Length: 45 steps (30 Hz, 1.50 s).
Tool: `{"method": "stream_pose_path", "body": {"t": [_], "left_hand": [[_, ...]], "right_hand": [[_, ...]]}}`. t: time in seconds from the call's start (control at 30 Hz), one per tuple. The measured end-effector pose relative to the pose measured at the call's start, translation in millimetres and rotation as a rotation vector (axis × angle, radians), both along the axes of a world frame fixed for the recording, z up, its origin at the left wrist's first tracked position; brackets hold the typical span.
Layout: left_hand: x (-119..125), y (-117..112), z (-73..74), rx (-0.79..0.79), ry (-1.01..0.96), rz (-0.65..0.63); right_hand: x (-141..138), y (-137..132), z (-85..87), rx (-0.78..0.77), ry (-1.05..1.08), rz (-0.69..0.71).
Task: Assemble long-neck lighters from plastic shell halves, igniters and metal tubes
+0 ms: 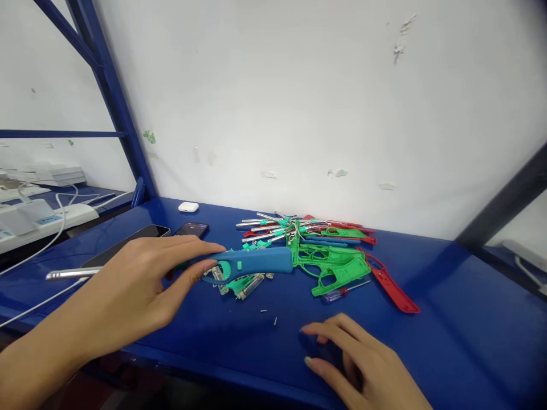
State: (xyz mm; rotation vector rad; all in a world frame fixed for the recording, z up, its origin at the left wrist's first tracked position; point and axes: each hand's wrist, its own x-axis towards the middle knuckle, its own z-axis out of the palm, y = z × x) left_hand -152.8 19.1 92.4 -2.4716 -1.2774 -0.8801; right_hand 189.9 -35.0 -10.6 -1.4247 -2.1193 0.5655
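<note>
My left hand is closed around a long blue lighter body, held level above the blue table; its silver nozzle tube sticks out to the left past my wrist. My right hand rests curled on the table near the front edge, fingers bent over a small dark thing I cannot make out. Just beyond lies a pile of green lighter shells, red shells, and silver tubes. A small red-handled screwdriver lies between the pile and my right hand.
Two dark phones and a white earbud case lie at the back left. Clear plastic parts and tiny screws sit under the lighter. White power strips with cables are at far left. A blue rack post rises along the wall.
</note>
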Motion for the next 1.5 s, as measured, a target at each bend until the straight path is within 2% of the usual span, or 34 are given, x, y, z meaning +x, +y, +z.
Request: {"method": "stream_pose_path", "body": {"t": [0.2,0.37,0.57,0.73,0.87,0.93,0.97,1.07,1.2,1.33,1.5], "left_hand": [[12.7,2.2,-2.0,-0.072,0.039,-0.038],[18.5,0.0,-1.1,-0.106,0.048,-0.064],[20.0,0.8,-3.9,-0.113,0.034,-0.079],[19.7,2.6,-4.1,-0.098,0.004,-0.101],[22.0,-1.7,-6.3,-0.079,-0.052,-0.178],[26.2,-7.6,-15.8,-0.097,-0.05,-0.253],[29.2,-11.5,-23.4,-0.102,-0.044,-0.3],[40.1,-24.3,-53.1,-0.084,-0.068,-0.397],[49.9,-35.5,-87.2,-0.076,-0.114,-0.365],[49.3,-38.5,-100.8,-0.172,-0.083,-0.313],[44.3,-39.1,-106.9,-0.252,-0.061,-0.319]], "right_hand": [[-44.9,29.1,11.6,0.145,-0.29,0.023],[-69.0,38.6,18.5,0.257,-0.586,0.021],[-69.7,41.1,20.6,0.476,-0.795,0.262],[-61.9,53.2,10.3,0.491,-0.791,0.216],[-30.7,56.2,9.5,0.489,-0.722,0.118],[-11.4,50.4,15.0,0.463,-0.644,0.065],[-3.1,46.1,18.5,0.413,-0.516,0.025],[11.4,31.0,27.7,0.221,-0.223,-0.086],[11.2,15.6,29.6,-0.027,0.055,-0.111],[2.8,8.7,23.2,-0.205,0.142,-0.088],[-2.0,7.3,19.6,-0.246,0.088,-0.107]]}}
